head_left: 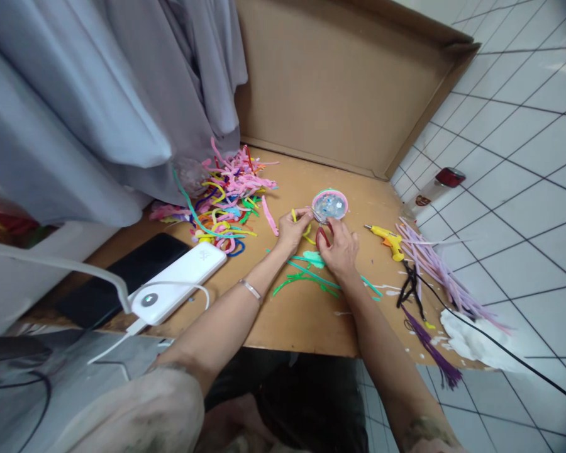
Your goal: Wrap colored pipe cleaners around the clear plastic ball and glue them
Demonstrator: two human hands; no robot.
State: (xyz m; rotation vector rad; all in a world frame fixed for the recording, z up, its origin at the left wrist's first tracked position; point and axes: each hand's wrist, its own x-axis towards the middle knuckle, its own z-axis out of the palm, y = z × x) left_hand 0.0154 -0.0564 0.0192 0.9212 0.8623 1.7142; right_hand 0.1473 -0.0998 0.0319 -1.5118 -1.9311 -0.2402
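Near the middle of the table, my left hand [295, 228] pinches a yellow pipe cleaner [307, 235] just below a small round bowl [330, 205] with a pink and green rim. Red-handled scissors or pliers [324, 237] are in my right hand [342, 248], whose fingers are closed round the handles; the tool's tip is beside the bowl's lower edge and hard to make out. Green pipe cleaners [306, 277] and a mint-green piece [314, 258] lie below my hands. A pink strip [269, 216] rests left of them.
Many coloured pipe cleaners [236, 182] are heaped at the left. A white power bank [179, 284] and a black phone [158, 255] lie nearer. At the right are a yellow glue gun [389, 240], lilac stems [434, 270], a clear bottle [429, 196] and white fluff [471, 336]. Cardboard [330, 82] stands behind.
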